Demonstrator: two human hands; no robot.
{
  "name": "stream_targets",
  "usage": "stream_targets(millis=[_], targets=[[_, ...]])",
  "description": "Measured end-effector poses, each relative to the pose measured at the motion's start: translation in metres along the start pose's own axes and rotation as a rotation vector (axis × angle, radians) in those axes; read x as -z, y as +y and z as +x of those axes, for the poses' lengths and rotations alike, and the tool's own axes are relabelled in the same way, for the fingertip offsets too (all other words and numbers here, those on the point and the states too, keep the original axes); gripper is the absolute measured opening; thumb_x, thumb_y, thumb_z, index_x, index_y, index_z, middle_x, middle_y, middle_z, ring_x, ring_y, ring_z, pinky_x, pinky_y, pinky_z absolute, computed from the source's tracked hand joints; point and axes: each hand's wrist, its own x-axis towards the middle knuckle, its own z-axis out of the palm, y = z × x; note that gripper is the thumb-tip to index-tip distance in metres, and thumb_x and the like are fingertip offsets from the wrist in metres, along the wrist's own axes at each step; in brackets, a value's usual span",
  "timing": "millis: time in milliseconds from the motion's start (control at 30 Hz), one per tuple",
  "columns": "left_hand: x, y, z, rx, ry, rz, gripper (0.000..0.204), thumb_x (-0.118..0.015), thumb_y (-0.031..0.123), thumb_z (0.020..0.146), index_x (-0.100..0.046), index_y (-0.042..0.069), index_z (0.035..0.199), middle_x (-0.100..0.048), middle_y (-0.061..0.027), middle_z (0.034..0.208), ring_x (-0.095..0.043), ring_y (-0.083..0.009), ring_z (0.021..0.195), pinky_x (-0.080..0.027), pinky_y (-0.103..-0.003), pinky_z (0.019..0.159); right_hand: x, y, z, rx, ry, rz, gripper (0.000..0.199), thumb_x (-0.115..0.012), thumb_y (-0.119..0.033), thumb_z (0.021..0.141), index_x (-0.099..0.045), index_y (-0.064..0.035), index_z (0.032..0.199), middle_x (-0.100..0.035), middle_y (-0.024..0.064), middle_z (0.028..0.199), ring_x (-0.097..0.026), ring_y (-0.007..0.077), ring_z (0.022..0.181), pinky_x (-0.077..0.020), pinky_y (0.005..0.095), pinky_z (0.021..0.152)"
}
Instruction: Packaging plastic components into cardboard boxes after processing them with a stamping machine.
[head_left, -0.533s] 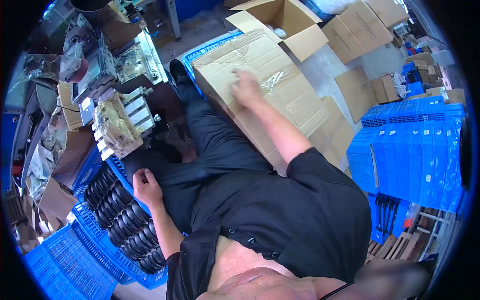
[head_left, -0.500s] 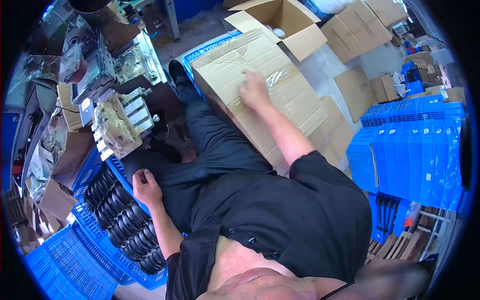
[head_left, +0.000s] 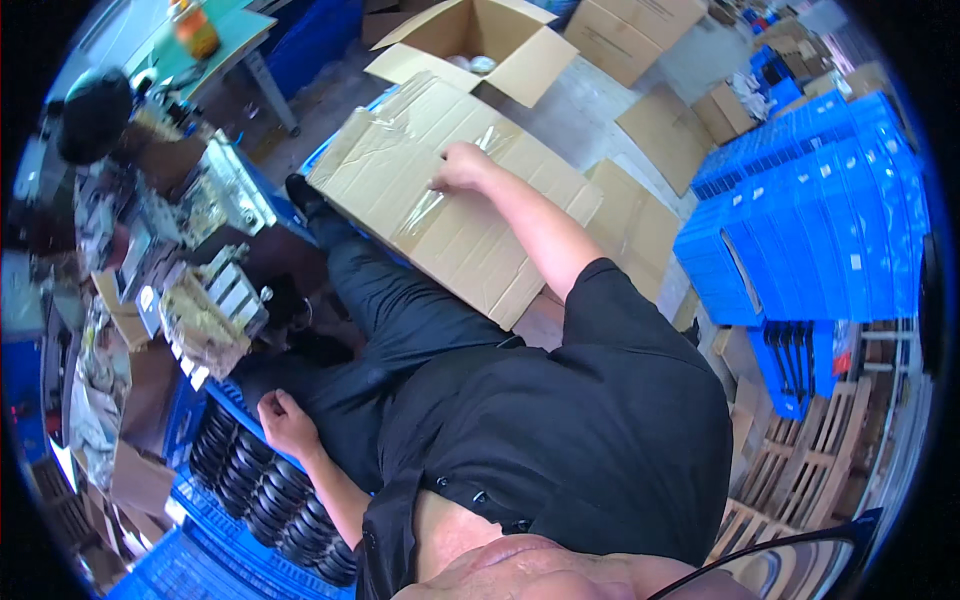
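My right hand (head_left: 462, 168) is on top of the large brown cardboard (head_left: 470, 235), its fingers curled down against the surface. Shiny clear tape (head_left: 425, 215) crosses the cardboard close to my fingertips. Whether those fingers pinch the tape or the cardboard cannot be made out. My left hand (head_left: 287, 422) is loosely closed beside my left thigh, with nothing visible in it. It hovers by the rim of a blue crate (head_left: 235, 405) holding rows of black ring-shaped parts (head_left: 265, 490).
A dirty metal machine fixture (head_left: 215, 310) stands left of my legs. Beyond the cardboard is an open carton (head_left: 490, 40) with small items inside. Blue crates (head_left: 810, 230) are stacked at the right, near wooden pallets (head_left: 820, 440). A green-topped table (head_left: 215, 45) is far left.
My right hand has gone from extended fingers to curled ones on the cardboard. The view has shifted, and the cardboard's near side no longer shows as before. My left hand stays by the crate.
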Motion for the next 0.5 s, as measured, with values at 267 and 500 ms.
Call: stream_targets(millis=[267, 500], targets=[[0.004, 0.016, 0.004, 0.07, -0.154, 0.09, 0.026, -0.068, 0.027, 0.1, -0.073, 0.003, 0.107, -0.076, -0.0125, 0.095, -0.073, -0.0291, 0.086, -0.057, -0.041, 0.079, 0.035, -0.063, -0.111, 0.541, -0.392, 0.266, 0.08, -0.069, -0.055, 0.095, -0.054, 0.0074, 0.142, -0.065, 0.0278, 0.134, -0.064, 0.0337, 0.123, -0.0502, 0.0412, 0.104], [-0.015, 0.107, 0.007, 0.287, -0.833, -1.183, 0.074, -0.057, 0.048, 0.107, -0.033, 0.006, 0.164, -0.059, -0.0185, 0.143, -0.065, -0.027, 0.119, -0.058, -0.036, 0.093, -0.067, -0.071, -0.17, 0.867, -0.138, 0.413, 0.067, -0.065, -0.051, 0.101, -0.057, -0.0021, 0.145, -0.054, 0.0259, 0.144, -0.053, 0.0407, 0.135, -0.0409, 0.047, 0.117]])
